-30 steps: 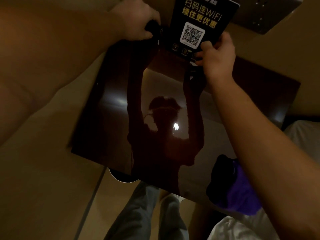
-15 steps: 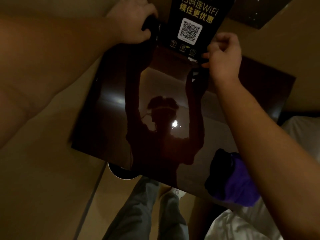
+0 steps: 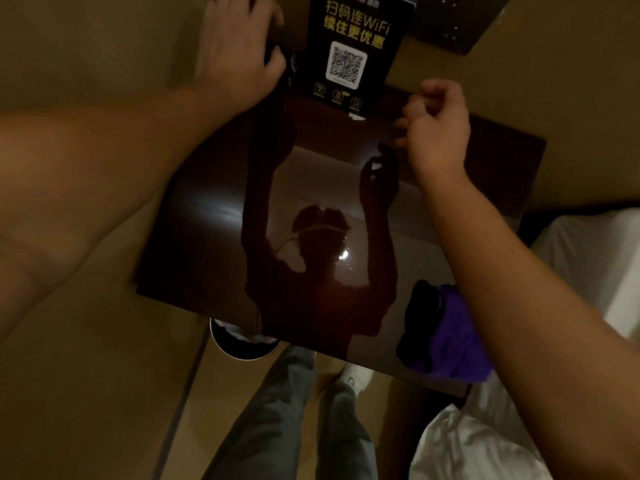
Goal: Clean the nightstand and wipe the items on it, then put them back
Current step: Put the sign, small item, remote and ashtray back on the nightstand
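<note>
Left hand [image 3: 239, 57] grips dark item at nightstand [image 3: 214, 209] back edge; right hand [image 3: 434, 133] curled, holding nothing. WiFi sign [image 3: 356, 53] unsupported, could tip if bumped.

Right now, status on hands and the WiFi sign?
Left hand grips a dark item beside WiFi sign. Right hand curled, off sign. Purple cloth on nightstand.

round bin [image 3: 242, 346], white bedding [image 3: 474, 445], wall panel [image 3: 457, 26]

The room is dim and warm-toned. The glossy dark nightstand [image 3: 214, 237] mirrors a small bright ceiling light and a pale glare streak at its left. Wide-angle bending stretches the forearms at both edges, and the whole picture is slightly soft.
</note>
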The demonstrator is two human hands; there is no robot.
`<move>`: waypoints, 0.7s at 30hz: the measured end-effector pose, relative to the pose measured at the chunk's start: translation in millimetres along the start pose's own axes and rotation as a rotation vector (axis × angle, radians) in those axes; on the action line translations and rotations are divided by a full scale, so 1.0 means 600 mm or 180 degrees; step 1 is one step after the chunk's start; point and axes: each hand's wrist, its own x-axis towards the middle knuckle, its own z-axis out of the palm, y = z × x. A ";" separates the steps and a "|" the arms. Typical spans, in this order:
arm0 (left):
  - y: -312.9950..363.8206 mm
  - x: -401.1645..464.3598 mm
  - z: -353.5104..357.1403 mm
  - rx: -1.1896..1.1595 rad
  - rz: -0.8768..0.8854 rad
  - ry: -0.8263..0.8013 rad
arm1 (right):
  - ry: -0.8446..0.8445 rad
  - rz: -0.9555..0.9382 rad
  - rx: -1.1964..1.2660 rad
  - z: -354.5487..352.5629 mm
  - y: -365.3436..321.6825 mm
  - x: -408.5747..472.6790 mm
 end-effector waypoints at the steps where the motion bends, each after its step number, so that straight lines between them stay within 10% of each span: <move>1: 0.005 -0.006 -0.003 -0.0030 -0.0073 0.0089 | 0.0011 0.0028 -0.0003 0.001 0.000 -0.001; 21: 0.339 -0.144 -0.004 -0.0753 0.0944 0.0138 | 0.0516 0.0058 0.0044 -0.272 0.080 -0.169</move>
